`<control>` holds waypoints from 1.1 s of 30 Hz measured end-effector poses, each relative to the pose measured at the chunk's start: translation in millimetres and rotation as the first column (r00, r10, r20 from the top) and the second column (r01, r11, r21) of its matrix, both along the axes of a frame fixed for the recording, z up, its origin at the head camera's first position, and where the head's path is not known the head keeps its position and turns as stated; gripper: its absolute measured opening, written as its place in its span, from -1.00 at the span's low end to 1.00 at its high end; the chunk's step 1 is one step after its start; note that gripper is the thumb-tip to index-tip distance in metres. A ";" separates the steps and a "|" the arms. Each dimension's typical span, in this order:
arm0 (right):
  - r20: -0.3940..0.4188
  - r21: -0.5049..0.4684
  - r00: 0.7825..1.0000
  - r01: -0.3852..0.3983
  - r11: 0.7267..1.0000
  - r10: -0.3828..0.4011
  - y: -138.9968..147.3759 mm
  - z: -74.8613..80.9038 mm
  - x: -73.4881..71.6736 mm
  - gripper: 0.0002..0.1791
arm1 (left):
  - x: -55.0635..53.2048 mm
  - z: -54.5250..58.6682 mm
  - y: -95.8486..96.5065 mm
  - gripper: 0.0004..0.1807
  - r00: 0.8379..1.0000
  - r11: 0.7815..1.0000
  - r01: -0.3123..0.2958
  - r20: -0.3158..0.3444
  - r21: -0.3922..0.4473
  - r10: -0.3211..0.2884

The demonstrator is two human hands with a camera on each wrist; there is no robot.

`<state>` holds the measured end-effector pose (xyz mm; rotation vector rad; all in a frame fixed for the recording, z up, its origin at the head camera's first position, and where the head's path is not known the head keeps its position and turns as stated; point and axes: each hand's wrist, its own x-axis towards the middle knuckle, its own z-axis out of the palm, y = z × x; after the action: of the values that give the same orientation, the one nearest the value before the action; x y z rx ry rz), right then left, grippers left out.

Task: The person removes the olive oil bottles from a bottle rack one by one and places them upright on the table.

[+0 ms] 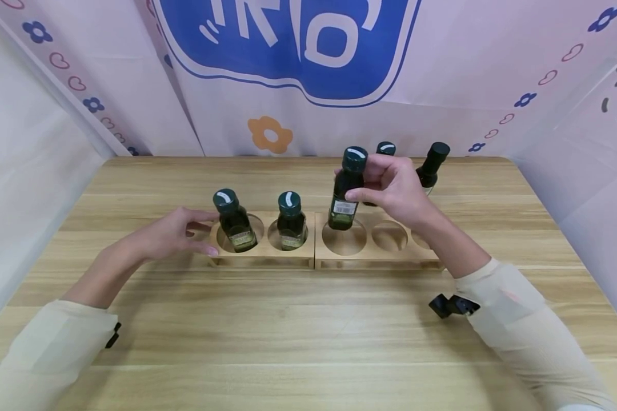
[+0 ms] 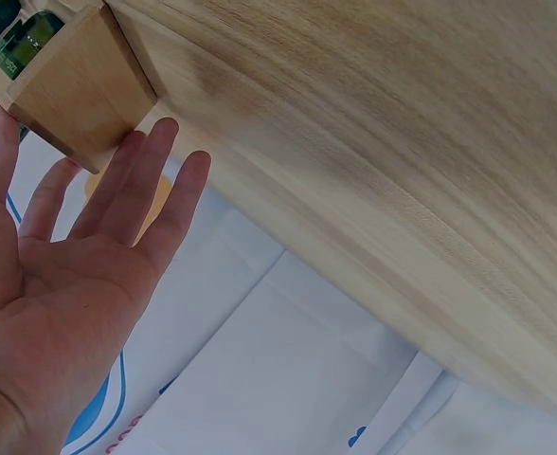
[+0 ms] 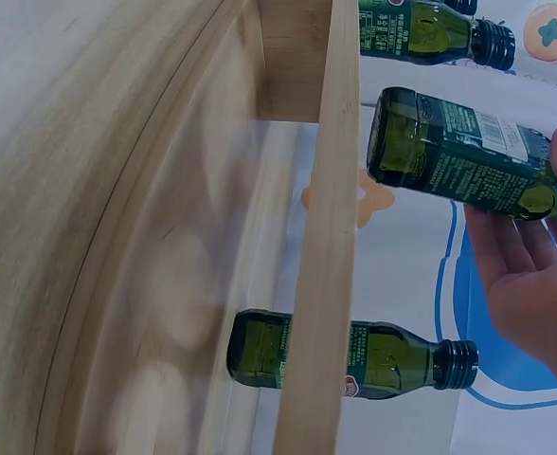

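Holding a green bottle point(image 1: 344, 197) above the wooden rack point(image 1: 370, 263)

From my remote station I see the right hand point(image 1: 396, 185) pinching that bottle near its neck, slightly tilted, its base clear of a round hole just right of the rack's seam. The left hand point(image 1: 176, 235) grasps nothing, its relaxed fingers seemingly touching the rack's left end. Two capped bottles point(image 1: 291, 220) sit in the left-hand holes; two more point(image 1: 436, 157) stand behind the rack on the bench point(image 1: 288, 337).
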<state>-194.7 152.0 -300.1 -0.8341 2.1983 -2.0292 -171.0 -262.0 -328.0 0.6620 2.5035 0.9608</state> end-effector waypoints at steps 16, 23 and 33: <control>-0.024 0.018 0.998 0.066 0.998 -0.066 -12.2 3.1 -9.8 -0.53 | 0.2 0.9 -0.4 -0.24 1.000 1.000 0.005 0.003 0.007 -0.005; -0.003 0.030 0.995 0.100 0.995 -0.100 -14.5 4.3 -13.5 -0.51 | 0.9 0.5 -0.3 -0.25 1.000 1.000 0.002 0.003 0.011 -0.002; 0.018 0.046 0.993 0.119 0.992 -0.120 -16.2 3.2 -23.2 -0.53 | 1.1 0.5 -0.5 -0.25 1.000 1.000 0.004 0.002 0.015 -0.004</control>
<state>-217.8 135.9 -296.9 -0.6895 2.3260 -2.0197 -169.9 -262.5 -327.5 0.6706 2.4948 0.9790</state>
